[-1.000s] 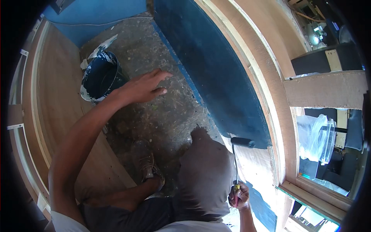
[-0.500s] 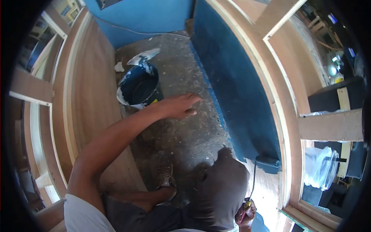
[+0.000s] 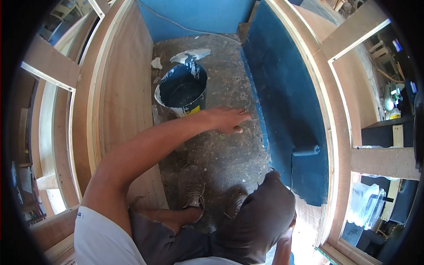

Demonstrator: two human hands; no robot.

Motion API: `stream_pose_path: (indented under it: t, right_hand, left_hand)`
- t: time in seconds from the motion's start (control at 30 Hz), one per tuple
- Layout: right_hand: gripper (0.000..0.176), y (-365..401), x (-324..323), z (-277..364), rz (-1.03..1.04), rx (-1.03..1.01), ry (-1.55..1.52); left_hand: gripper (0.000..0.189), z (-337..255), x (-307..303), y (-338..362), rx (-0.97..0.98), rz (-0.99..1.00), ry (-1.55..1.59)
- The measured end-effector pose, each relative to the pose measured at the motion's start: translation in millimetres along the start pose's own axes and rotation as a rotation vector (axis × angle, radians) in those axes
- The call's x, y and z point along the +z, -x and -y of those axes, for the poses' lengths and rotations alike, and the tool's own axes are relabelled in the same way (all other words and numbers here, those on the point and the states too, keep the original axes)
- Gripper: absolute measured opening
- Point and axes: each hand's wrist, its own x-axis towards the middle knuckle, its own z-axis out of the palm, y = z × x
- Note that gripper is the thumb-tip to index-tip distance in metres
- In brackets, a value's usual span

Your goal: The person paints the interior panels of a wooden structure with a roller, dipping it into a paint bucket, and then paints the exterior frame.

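Note:
My left hand (image 3: 229, 120) reaches out over the floor with fingers stretched and nothing in it. Just behind it stands a dark bucket (image 3: 203, 90) with dark blue paint inside and white smears on its rim. My right hand (image 3: 288, 233) is mostly hidden behind my raised knee. It is closed on a paint roller (image 3: 306, 151), whose handle is out of sight while its thin wire frame shows above the knee. The roller's sleeve lies against a low panel (image 3: 282, 88) coated in dark blue. Bare wood shows below the paint's ragged lower edge.
An unpainted wood panel (image 3: 128, 101) stands on the left, and a light blue wall (image 3: 194, 17) closes the far end with a cable (image 3: 176, 24) along it. White scraps (image 3: 190, 54) lie behind the bucket on the stained floor (image 3: 221, 150). Timber framing rises on both sides.
The roller has moved up the panel, away from its lower edge, and paint now covers more below it. My right hand has slipped largely behind the knee. My view has shifted slightly.

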Motion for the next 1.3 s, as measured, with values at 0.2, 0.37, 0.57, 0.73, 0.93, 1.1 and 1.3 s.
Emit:
stream_pose_path:
  t: [0.2,0.37,0.57,0.73,0.93,1.1,1.3]
  right_hand:
    - [0.043,-116.1,52.1,0.5,-0.032,0.058,0.225]
    - [0.042,-200.6,118.0,12.1,0.193,0.114,-0.072]
    - [0.042,-252.6,154.7,4.4,0.21,0.156,-0.043]
    - [0.042,-184.6,77.8,-66.8,0.073,0.21,-0.052]
    - [0.041,-201.7,94.0,-71.0,-0.023,0.207,0.07]
    - [0.034,-288.6,127.6,-77.0,0.111,0.173,-0.003]
    - [0.035,-257.7,104.3,-80.0,0.114,0.185,-0.008]
  left_hand:
    - [0.052,2.2,2.6,-4.3,0.013,-0.007,-0.041]
    - [0.05,2.6,5.2,-2.2,0.034,-0.056,-0.033]
    - [0.05,2.1,-4.5,1.0,-0.011,-0.011,0.017]
    - [0.049,8.3,3.1,-3.9,-0.028,-0.02,0.027]
    - [0.048,8.3,8.6,-9.4,-0.027,-0.02,0.015]
    - [0.047,0.3,0.4,-0.4,0.02,-0.056,-0.025]
    - [0.048,2.8,-2.2,-2.1,-0.031,-0.006,0.04]
